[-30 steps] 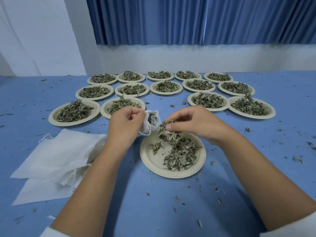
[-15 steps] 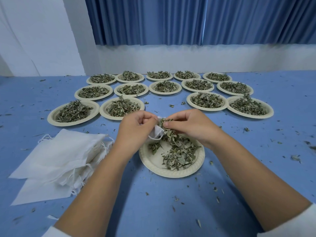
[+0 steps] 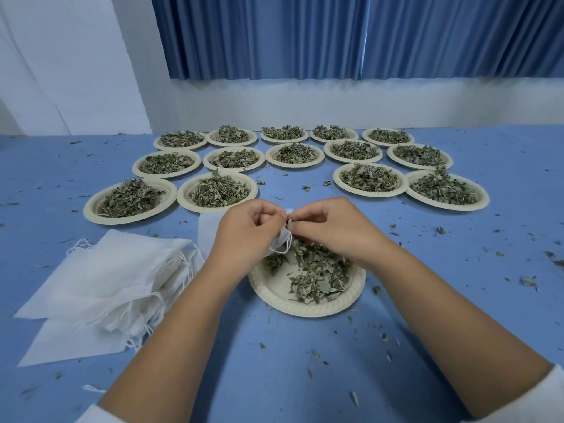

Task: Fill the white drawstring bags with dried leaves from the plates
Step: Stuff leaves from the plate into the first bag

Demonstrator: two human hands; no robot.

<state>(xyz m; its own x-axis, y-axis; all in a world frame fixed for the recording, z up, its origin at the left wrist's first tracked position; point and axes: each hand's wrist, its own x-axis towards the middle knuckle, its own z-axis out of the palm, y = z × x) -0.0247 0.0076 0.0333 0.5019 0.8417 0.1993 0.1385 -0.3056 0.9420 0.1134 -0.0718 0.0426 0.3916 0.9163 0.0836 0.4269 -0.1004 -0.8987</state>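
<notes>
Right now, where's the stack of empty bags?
In the head view, the stack of white drawstring bags lies on the blue table, left of the near plate and the left forearm.

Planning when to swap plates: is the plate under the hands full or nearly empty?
Partly emptied. The near plate shows bare bottom on its left, with leaves only on the right.

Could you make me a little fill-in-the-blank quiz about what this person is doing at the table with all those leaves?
1. Both hands, the left hand and the right hand, meet at a small white ____ above the nearest plate.
2. The stack of spare bags lies on the person's ____ side.
3. The plates hold dried ____.
4. The tabletop is the colour ____.

Missing words: bag; left; leaves; blue
</notes>
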